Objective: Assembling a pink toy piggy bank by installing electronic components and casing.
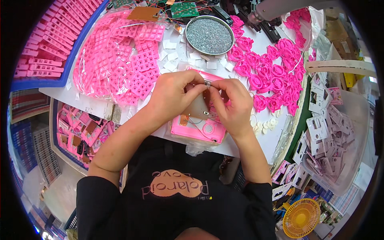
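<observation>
"Which way does the brown board (199, 107) point?"
"Lengthwise up the frame's centre, over the pink casing (185, 130)."
"And the fingers?"
"Left hand (173, 93), right hand (235, 103): pinched nearly closed at its upper end, by a small grey part (207, 83); whose grip, I can't tell."

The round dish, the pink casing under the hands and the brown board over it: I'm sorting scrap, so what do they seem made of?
Round dish: probably metal, smooth; its edge gleams silver.
Pink casing: likely rigid plastic, slightly glossy, evenly coloured with crisp edges.
Brown board: perhaps resin circuit-board material, smooth; thin and flat, though the look leaves this open.
</observation>
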Demonstrator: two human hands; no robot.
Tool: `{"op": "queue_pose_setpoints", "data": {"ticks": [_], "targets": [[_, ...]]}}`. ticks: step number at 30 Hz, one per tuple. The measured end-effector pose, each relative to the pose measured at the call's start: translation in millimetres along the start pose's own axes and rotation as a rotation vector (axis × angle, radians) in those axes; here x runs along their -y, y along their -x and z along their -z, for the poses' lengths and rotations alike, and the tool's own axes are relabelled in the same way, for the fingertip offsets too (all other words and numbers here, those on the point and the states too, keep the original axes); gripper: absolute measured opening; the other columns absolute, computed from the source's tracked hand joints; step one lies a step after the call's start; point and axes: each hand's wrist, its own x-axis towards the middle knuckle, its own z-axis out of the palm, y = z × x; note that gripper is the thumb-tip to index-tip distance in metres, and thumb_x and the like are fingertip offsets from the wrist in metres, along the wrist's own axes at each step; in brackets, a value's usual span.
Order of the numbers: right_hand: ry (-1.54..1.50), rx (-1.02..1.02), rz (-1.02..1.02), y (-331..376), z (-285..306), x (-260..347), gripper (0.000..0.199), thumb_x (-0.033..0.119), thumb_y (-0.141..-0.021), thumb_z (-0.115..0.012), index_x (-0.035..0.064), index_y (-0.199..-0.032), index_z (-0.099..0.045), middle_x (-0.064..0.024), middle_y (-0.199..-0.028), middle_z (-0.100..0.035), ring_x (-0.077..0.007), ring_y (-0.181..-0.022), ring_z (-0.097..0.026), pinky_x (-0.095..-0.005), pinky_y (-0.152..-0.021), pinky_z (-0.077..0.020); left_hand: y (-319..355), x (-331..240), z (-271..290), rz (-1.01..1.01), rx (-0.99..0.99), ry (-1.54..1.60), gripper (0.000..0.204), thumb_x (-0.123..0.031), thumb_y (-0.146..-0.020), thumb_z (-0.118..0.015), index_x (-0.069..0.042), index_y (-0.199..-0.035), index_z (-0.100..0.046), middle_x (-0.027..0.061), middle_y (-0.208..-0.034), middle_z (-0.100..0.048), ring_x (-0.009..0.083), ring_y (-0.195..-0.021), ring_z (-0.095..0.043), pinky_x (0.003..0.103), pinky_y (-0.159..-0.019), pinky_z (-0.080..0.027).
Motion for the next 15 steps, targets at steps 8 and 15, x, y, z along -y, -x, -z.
{"op": "queue_pose_setpoints", "data": {"ticks": [8, 15], "targets": [[-0.321, 0.166, -0.301, 7, 12, 16, 0.035, 0.008, -0.087, -0.068, 0.0023, -0.122, -0.065, -0.0098, -0.105, -0.066, -0.0180, -0.082, -0.061, -0.0299, -0.070, -0.0507, -3, 25, -8, -0.395, -0.108, -0.046, 0.013, -0.008, -0.082, -0.076, -0.006, -0.094, -0.072, 0.0080, -0.087, -0.072, 0.0232, -0.076, -0.067, 0.034, -0.070, -0.051], [0.251, -0.043, -0.086, -88, 33, -95, 0.034, 0.013, -0.089, -0.064, 0.0012, -0.121, -0.064, -0.0141, -0.108, -0.069, -0.0268, -0.094, -0.065, -0.0390, -0.081, -0.0514, -2, 22, 0, -0.412, -0.062, -0.104, 0.012, -0.008, -0.082, -0.074, -0.009, -0.093, -0.071, 0.0072, -0.086, -0.071, 0.0254, -0.077, -0.066, 0.037, -0.075, -0.047]]}}
